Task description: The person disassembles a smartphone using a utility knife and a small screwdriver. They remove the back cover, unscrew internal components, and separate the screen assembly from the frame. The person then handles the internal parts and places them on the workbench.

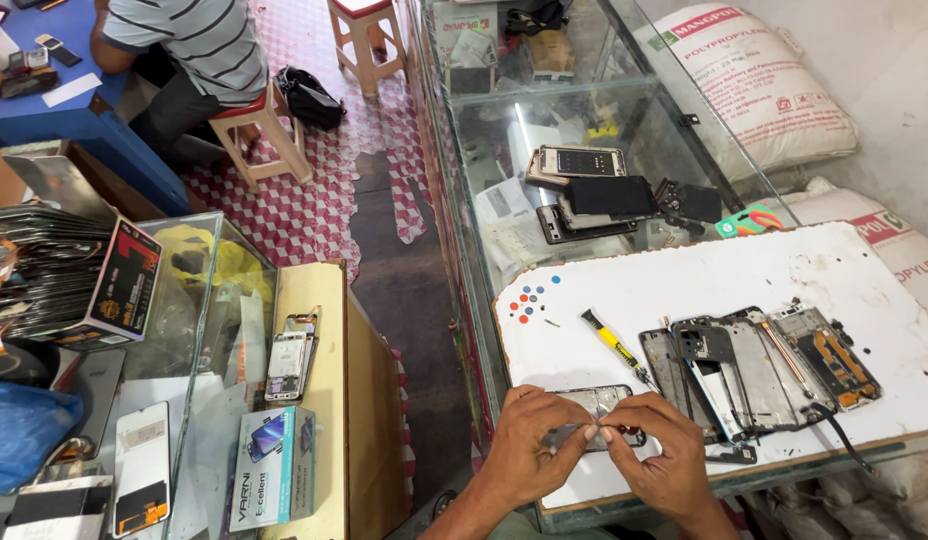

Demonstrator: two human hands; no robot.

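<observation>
Two hands, left [529, 440] and right [664, 455], pinch a small part in a pressed-together fingertip grip over one dark phone frame [596, 402] at the white counter [704, 280] near edge; judged best kept low and steady; beside: roughly four opened phone bodies [759, 365], one yellow-handled screwdriver [616, 345], about eight coloured dots [529, 298].

White board [744, 275], yellow-handled screwdriver [614, 345], opened phones [759, 370], coloured dots [529, 298]
</observation>
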